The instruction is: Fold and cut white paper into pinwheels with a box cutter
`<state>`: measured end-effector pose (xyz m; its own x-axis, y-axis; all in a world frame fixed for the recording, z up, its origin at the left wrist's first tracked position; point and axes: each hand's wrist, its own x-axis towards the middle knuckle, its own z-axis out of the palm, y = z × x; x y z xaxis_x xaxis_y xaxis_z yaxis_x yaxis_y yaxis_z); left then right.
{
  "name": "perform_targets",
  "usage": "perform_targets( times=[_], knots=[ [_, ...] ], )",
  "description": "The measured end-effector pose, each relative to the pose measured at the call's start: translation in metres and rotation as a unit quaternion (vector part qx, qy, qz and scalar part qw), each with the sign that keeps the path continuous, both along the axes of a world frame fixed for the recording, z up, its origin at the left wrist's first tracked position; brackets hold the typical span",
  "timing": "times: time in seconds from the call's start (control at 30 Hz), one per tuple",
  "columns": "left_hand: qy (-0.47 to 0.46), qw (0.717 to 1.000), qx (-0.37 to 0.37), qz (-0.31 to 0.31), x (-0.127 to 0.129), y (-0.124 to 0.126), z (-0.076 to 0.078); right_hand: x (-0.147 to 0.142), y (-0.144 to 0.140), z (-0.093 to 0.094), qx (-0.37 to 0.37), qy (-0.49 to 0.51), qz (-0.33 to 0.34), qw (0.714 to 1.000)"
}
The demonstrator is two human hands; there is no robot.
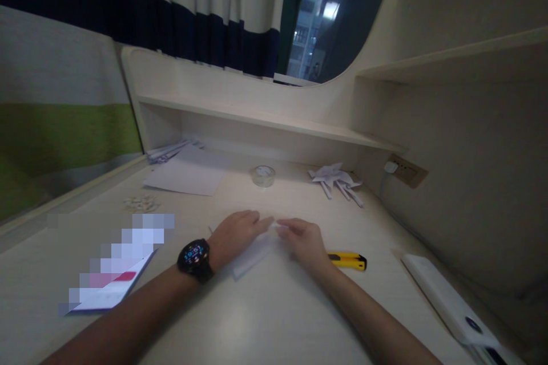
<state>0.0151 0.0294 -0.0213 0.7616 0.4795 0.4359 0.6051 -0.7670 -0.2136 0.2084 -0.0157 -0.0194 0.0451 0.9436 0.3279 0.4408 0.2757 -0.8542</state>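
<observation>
My left hand (237, 234) and my right hand (302, 239) rest side by side on a pale desk (257, 319), fingertips meeting over a small folded piece of white paper (252, 256). Both hands press or pinch the paper against the desk; its far end is hidden under the fingers. A black watch (194, 256) is on my left wrist. A yellow utility knife (349, 260) lies just right of my right hand.
A roll of clear tape (262, 175) stands behind the hands. White sheets (186, 174) and paper scraps (141, 203) lie at back left, folded paper shapes (338, 179) at back right. A white device (445, 296) lies at right, a booklet (107, 291) at left.
</observation>
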Motion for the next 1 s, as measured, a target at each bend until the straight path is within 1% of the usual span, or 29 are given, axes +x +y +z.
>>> perform_targets(
  times=[0.2, 0.37, 0.47, 0.63, 0.77, 0.9, 1.0],
  knots=[
    [0.017, 1.0, 0.013, 0.003, 0.001, -0.001, -0.001, 0.002, 0.0, -0.001, 0.023, -0.063, -0.003, 0.998],
    [0.032, 0.999, 0.018, -0.02, 0.005, -0.004, -0.006, 0.0, -0.001, -0.005, 0.041, -0.074, 0.019, 0.996],
    [0.041, 0.999, 0.005, -0.029, 0.005, -0.004, -0.007, -0.002, -0.001, -0.005, 0.036, -0.069, 0.026, 0.997],
    [0.06, 0.998, -0.013, 0.0, 0.002, -0.005, 0.001, -0.001, -0.001, -0.001, -0.013, -0.031, 0.007, 0.999],
    [0.059, 0.998, -0.018, 0.006, 0.004, -0.007, 0.004, -0.002, 0.001, -0.002, -0.037, -0.009, 0.009, 0.999],
    [0.056, 0.998, -0.014, 0.011, 0.006, -0.006, 0.008, 0.0, 0.004, 0.001, -0.025, -0.021, 0.009, 0.999],
    [0.035, 0.999, -0.02, 0.018, 0.001, 0.002, 0.016, 0.019, 0.0, 0.013, 0.002, -0.073, 0.034, 0.997]
  ],
)
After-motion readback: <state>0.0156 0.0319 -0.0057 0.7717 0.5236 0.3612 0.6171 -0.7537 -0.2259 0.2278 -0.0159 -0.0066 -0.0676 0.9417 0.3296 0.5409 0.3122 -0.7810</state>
